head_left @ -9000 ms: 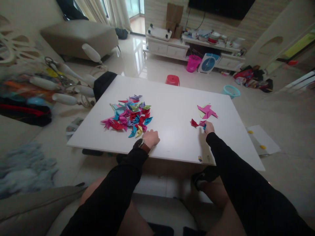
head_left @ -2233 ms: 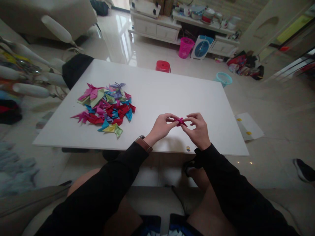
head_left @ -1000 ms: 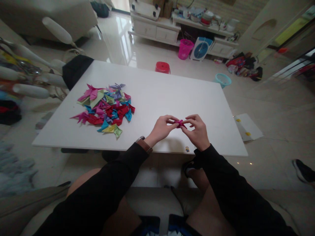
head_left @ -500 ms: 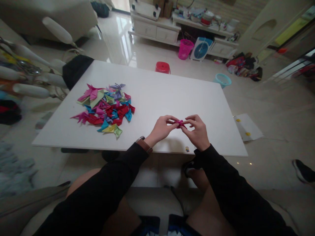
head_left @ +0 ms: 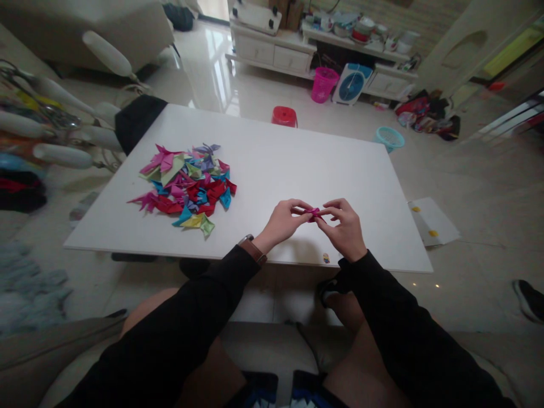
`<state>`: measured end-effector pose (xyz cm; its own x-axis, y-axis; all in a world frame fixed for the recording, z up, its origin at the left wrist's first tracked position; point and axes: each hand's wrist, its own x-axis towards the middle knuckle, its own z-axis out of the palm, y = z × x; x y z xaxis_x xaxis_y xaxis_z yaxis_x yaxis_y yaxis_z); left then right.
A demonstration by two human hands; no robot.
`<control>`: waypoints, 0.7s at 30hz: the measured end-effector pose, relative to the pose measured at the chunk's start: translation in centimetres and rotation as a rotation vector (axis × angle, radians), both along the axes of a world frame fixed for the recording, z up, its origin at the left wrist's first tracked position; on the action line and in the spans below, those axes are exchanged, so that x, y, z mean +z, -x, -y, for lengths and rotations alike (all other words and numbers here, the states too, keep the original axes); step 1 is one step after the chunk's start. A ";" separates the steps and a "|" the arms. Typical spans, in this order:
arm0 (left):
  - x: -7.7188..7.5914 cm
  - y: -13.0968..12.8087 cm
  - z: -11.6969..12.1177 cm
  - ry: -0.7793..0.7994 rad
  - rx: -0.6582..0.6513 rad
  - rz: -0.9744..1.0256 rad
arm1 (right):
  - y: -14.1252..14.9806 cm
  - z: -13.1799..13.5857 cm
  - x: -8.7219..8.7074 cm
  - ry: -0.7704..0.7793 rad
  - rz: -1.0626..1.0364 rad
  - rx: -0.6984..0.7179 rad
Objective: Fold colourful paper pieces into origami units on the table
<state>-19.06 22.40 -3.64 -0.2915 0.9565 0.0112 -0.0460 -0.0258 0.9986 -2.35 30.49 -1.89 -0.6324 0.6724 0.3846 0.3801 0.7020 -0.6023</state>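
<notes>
A small folded pink paper piece [head_left: 313,213] is pinched between both my hands just above the near part of the white table [head_left: 289,164]. My left hand [head_left: 284,220] grips its left end with thumb and fingertips. My right hand [head_left: 345,226] grips its right end, fingers curled. A heap of several folded paper pieces [head_left: 187,184] in pink, red, blue, green and purple lies on the table's left half, well apart from my hands. A brown watch strap [head_left: 252,247] sits on my left wrist.
A small sticker [head_left: 326,258] lies at the near table edge. On the floor beyond stand a red stool [head_left: 284,115], a pink bin [head_left: 322,84], a blue fan [head_left: 351,85] and a teal basket [head_left: 389,137]. A white sheet [head_left: 433,220] lies right of the table.
Nine seconds ago my hands were apart on the table and a pink pinwheel lay at the right; since then both hands hold the pink piece together, barely shifting over the last second.
</notes>
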 end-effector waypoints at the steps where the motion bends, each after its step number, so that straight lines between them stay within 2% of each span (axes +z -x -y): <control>1: 0.0 0.0 0.0 0.003 0.001 -0.005 | 0.0 0.0 0.0 0.002 0.002 0.001; 21: -0.6 0.0 -0.1 0.035 -0.029 -0.044 | 0.1 -0.6 -0.5 0.015 0.003 0.007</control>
